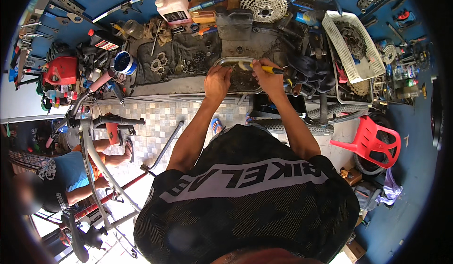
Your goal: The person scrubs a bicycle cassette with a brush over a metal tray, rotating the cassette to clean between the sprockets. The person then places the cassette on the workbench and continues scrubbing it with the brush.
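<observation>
Yellow and black plastic forms the handle of the brush (272,69), which you grip in your right hand (267,78). The handle runs out past the right side of that hand; the pale bristle head points left, between your two hands and over the tray (238,59). The tray is a shallow metal pan with rounded corners and a bright rim, wetted inside with dark, murky fluid. Your left hand (218,81) is at the tray's left end, fingers curled in together; whether they pinch a small part cannot be made out at this angle.

Left of the tray, a dark, creased cloth mat (180,46) carries a toothed metal chainring (159,65). Beyond the tray stands a round, many-toothed steel cassette (264,5). To your right, bunched black fabric (311,72) lies near a rectangular white basket (334,35) of perforated plastic.
</observation>
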